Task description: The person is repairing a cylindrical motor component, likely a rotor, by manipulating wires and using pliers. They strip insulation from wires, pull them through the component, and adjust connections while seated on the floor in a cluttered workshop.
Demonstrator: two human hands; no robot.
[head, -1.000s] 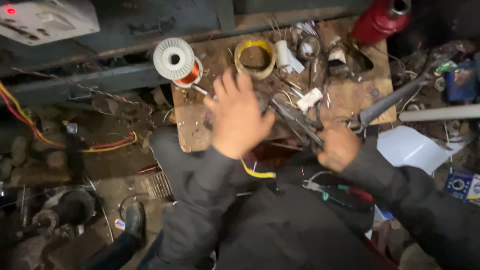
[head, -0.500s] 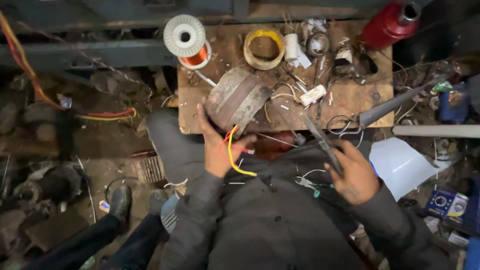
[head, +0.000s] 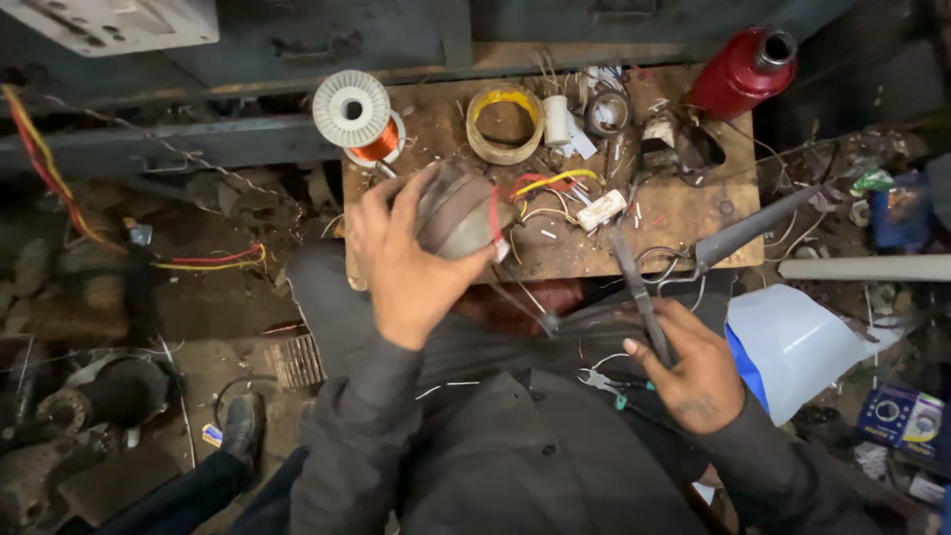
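Observation:
My left hand [head: 401, 263] grips a round grey motor part [head: 458, 210] with red and yellow wires [head: 535, 184] trailing from it, held over the front edge of a small wooden board [head: 684, 213]. My right hand [head: 693, 367] holds long dark metal pliers [head: 634, 287] near my lap, their tips pointing up toward the board. A white spool of copper wire [head: 354, 111] stands at the board's back left corner. A yellow-lined tape ring [head: 506, 123] lies behind the motor part.
A red canister [head: 743, 69] sits at the board's far right corner. A white plastic sheet [head: 792, 342] lies right of my right hand. Small tools and wire scraps litter the board. Motor parts and red-yellow cables [head: 203, 261] clutter the floor at left.
My left hand has lifted and turned the motor part from the board's front edge up over the board. My right hand with the pliers stayed near my lap.

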